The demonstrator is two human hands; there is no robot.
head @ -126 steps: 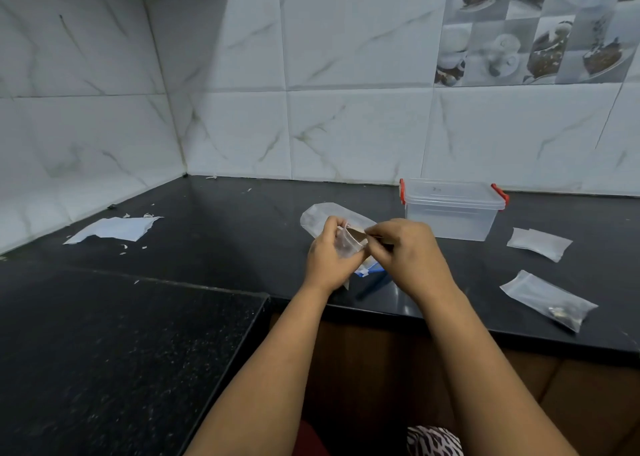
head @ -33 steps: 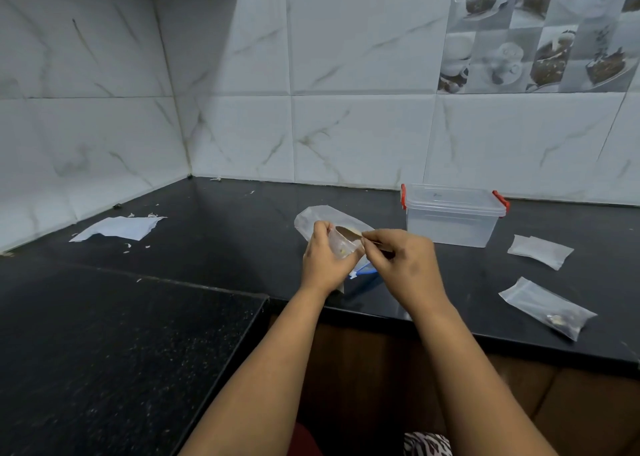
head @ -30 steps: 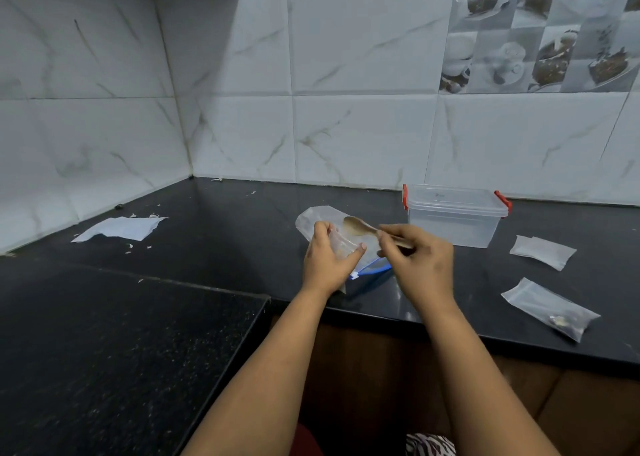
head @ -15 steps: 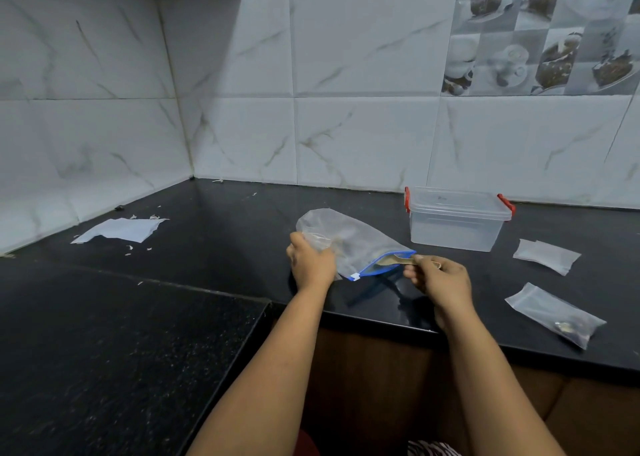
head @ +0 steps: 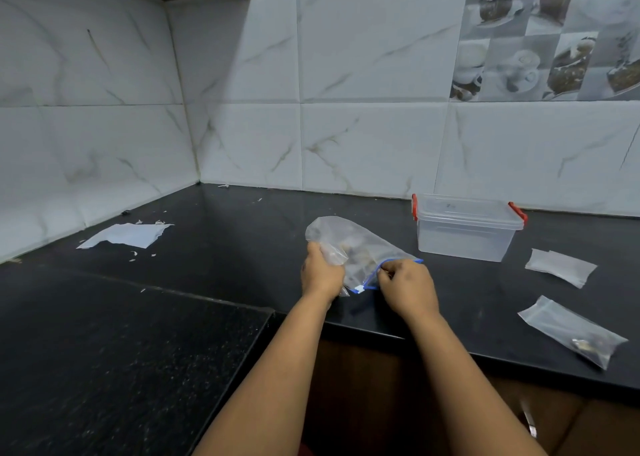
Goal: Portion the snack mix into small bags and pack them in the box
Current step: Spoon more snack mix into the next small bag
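A large clear zip bag (head: 360, 244) with a blue zipper lies on the black counter (head: 242, 240) and holds snack mix. My left hand (head: 320, 273) grips a small clear bag (head: 333, 255) beside it, on its left. My right hand (head: 407, 284) is at the big bag's blue mouth, its fingers curled round a spoon handle that barely shows; the spoon's bowl is hidden inside the bag. The clear plastic box (head: 464, 228) with red latches stands lidded behind and to the right.
Two more small bags lie at the right: a flat one (head: 561, 267) and one with some mix in its end (head: 571, 331). Torn white paper (head: 124, 235) and scraps lie at the far left. The counter's front edge runs just under my wrists.
My right hand took the spoon out of the small bag and brought it down to the big bag's mouth. My left hand lowered the small bag to the big bag's left side.
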